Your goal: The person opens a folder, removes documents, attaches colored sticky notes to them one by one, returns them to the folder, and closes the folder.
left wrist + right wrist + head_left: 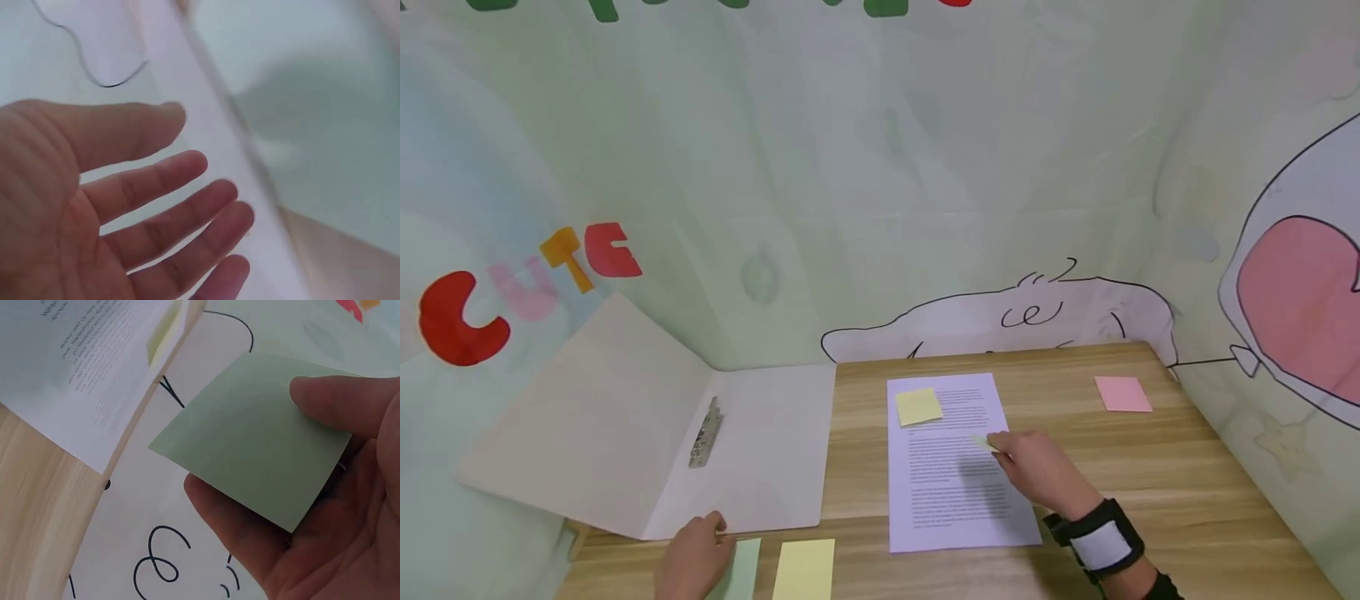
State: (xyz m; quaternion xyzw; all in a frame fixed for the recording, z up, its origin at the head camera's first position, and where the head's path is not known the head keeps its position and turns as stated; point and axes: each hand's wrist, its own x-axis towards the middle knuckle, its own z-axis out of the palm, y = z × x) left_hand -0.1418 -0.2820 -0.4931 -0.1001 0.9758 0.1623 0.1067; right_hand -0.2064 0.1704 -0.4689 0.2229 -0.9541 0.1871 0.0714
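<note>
Between thumb and fingers, my right hand (pixel 1037 471) pinches a green sticky note (pixel 256 437), held above the printed sheet (pixel 962 500) in the head view. A yellow sticky note (pixel 919 407) lies on the sheet's upper left. My left hand (pixel 694 557) is at the front left, beside a green sticky pad (pixel 743 567) and near the front edge of the open folder (pixel 775 450). In the left wrist view its fingers (pixel 169 212) are loosely extended and hold nothing. A yellow sticky pad (pixel 805 567) lies right of the green one.
A metal clip (pixel 706 433) is fixed inside the folder, whose cover leans up at the left. A pink sticky note (pixel 1122 393) lies at the back right of the wooden table (pixel 1120 467). A printed cloth backdrop (pixel 925 167) hangs behind the table.
</note>
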